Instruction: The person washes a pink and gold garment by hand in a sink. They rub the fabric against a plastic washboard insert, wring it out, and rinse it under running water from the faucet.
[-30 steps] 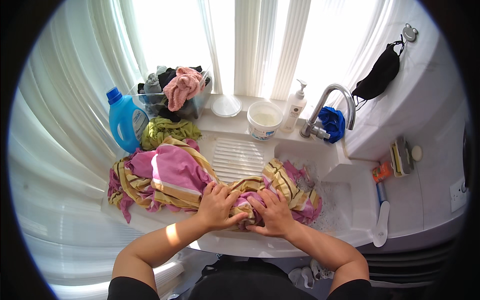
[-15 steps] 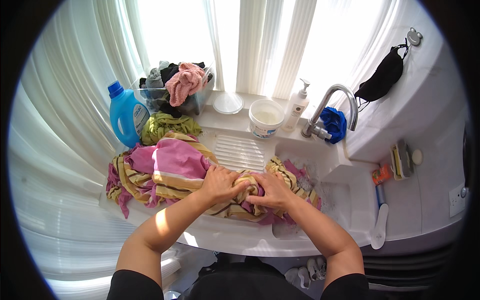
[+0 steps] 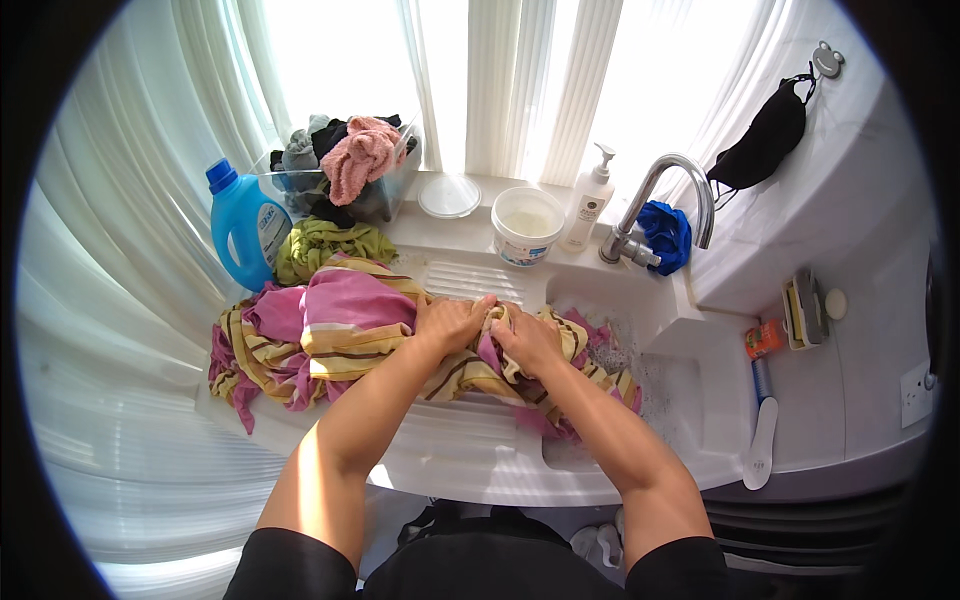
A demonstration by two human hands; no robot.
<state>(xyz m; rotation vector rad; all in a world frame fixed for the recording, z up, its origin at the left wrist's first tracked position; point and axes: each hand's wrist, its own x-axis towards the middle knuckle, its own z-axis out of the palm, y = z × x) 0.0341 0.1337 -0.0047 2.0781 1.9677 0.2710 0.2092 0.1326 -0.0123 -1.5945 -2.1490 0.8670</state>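
A large wet-looking cloth (image 3: 350, 305), pink with yellow and brown-striped parts, lies bunched across the ribbed washboard (image 3: 475, 282) of a white sink (image 3: 725, 400). Its right end hangs into the basin, where suds show. My left hand (image 3: 452, 322) is closed on the cloth at the right side of the ribs. Just beside it, my right hand (image 3: 528, 342) grips a bunched fold, its thumb toward my left hand. Both hands nearly touch, and some fingers are hidden by the fabric.
Behind the cloth stand a blue detergent bottle (image 3: 238, 235), a green cloth (image 3: 325, 248) and a clear bin of laundry with a pink towel (image 3: 360, 160). A white tub (image 3: 526, 228), pump bottle (image 3: 587, 205) and faucet (image 3: 690, 180) line the back. A white-handled brush (image 3: 762, 445) lies right.
Both hands have moved a little farther up the washboard, pushing the bunched cloth away from me. My right hand's fingers have closed more tightly on the fold.
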